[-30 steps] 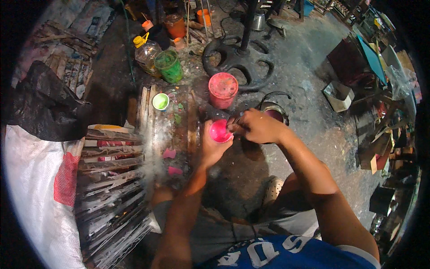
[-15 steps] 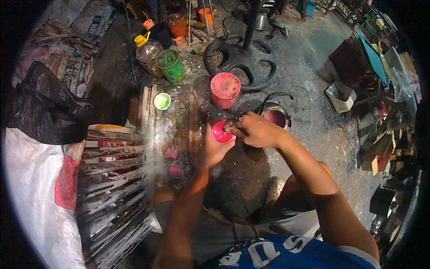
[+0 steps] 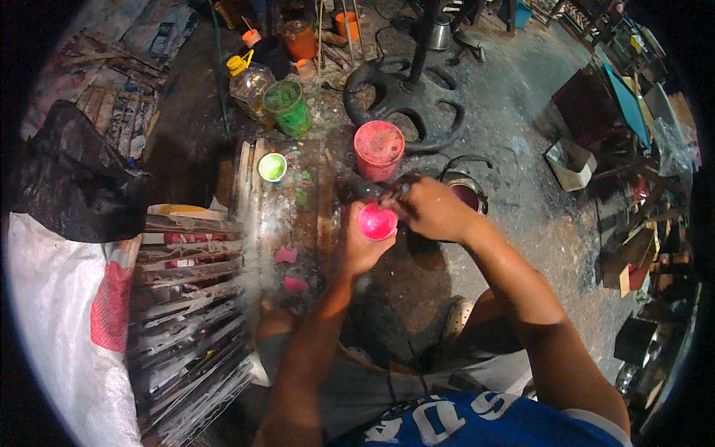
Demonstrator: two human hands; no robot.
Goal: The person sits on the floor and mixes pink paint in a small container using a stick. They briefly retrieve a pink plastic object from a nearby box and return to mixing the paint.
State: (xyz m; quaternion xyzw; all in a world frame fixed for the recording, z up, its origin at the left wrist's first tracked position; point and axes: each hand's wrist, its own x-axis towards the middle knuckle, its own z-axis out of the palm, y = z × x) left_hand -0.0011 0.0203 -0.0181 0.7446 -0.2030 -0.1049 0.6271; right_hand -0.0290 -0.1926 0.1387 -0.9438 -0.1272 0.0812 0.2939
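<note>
My left hand (image 3: 363, 249) is wrapped round a small cup (image 3: 377, 222) of bright pink paint, its opening tilted up toward me. At the cup's far right rim is my right hand (image 3: 432, 210), its fingers pinched together. Whatever they hold is dark, blurred and mostly hidden. Just beyond the cup stands a pink bucket (image 3: 379, 153) with a stained top. A metal pot (image 3: 468, 195) with dark pink contents and a raised handle sits behind my right wrist, partly covered by it. To the left, a small white cup (image 3: 272, 167) contains light green paint.
Pink scraps (image 3: 296, 284) lie on the board left of my arm. Farther off are a green container (image 3: 287, 112), a yellow-capped clear jug (image 3: 249, 86) and a black wheel-shaped stand base (image 3: 406, 104). Wooden slats (image 3: 190, 290) and a white sack (image 3: 59, 320) fill the left. Boxes (image 3: 571, 164) stand right.
My right fingers have come from inside the pink cup to its far right rim, leaving the paint surface uncovered. The left hand still holds the cup. The view has shifted slightly.
</note>
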